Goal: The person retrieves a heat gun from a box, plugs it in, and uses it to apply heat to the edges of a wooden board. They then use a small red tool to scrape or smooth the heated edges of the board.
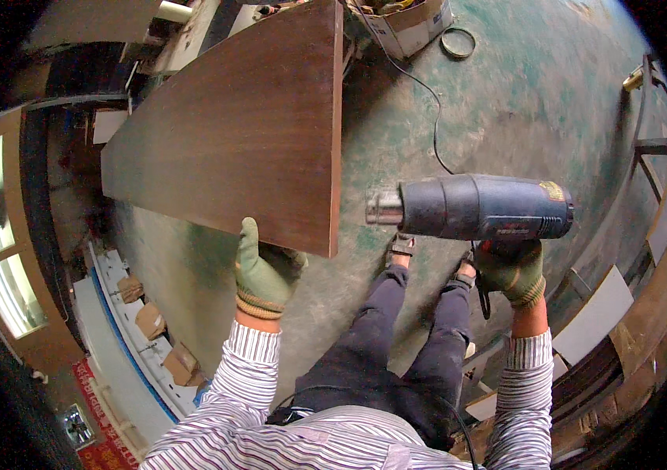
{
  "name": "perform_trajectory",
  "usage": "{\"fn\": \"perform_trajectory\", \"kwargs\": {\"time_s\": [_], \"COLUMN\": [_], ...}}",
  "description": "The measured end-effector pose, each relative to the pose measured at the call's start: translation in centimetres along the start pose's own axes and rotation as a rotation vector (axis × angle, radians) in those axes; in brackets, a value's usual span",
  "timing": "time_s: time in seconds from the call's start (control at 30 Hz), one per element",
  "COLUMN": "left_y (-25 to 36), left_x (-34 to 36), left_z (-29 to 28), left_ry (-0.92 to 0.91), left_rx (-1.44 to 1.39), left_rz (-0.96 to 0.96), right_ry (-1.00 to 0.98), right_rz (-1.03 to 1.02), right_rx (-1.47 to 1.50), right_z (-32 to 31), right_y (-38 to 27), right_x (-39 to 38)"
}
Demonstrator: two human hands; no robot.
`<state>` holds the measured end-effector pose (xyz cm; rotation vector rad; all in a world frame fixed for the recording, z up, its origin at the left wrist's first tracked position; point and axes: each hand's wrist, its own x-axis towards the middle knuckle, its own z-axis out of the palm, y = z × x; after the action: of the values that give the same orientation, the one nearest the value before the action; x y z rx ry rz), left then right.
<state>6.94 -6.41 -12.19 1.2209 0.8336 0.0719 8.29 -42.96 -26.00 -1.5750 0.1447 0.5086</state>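
A dark heat gun (474, 205) with a metal nozzle is in my right hand (512, 276), whose gloved fingers wrap its handle. The nozzle points left, toward the edge of a brown wood-grain board (247, 133), with a gap between them. My left hand (264, 270), in a green work glove, grips the near edge of that board. Its thumb lies along the top, while the other fingers are partly hidden beneath. A brown edge strip (336, 133) runs down the board's right side.
A black cord (435, 117) trails over the green floor (529, 102) near a cardboard box (408, 30) and a ring-shaped coil (457, 42). Boards (596, 313) lean at the right. Brown packages (183, 364) lie on a long white surface at the left.
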Motion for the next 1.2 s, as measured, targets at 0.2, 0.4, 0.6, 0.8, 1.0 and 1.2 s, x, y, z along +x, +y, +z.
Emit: {"fn": "perform_trajectory", "kwargs": {"time_s": [0.2,0.4,0.6,0.8,1.0,1.2], "left_y": [-0.1,-0.1,-0.2,-0.3,-0.2,0.3], "left_x": [0.1,0.1,0.1,0.0,0.0,0.0], "left_z": [0.2,-0.2,-0.6,-0.8,-0.3,0.0], "left_ry": [0.103,0.051,0.01,0.027,0.041,0.079], "left_rx": [0.006,0.014,0.043,0.01,-0.02,0.048], "left_rz": [-0.014,-0.024,-0.015,-0.015,-0.039,0.025], "right_ry": [-0.018,0.001,-0.011,0.006,-0.154,-0.095], "right_rz": [0.007,0.022,-0.006,-0.026,0.027,-0.013], "right_rx": [0.233,0.013,0.207,0.019,0.165,0.118], "right_z": [0.7,0.4,0.4,0.2,0.0,-0.4], "right_y": [-1.1,-0.8,-0.8,-0.3,0.8,0.1], "right_x": [-0.8,0.1,-0.7,0.0,0.1,-1.0]}}
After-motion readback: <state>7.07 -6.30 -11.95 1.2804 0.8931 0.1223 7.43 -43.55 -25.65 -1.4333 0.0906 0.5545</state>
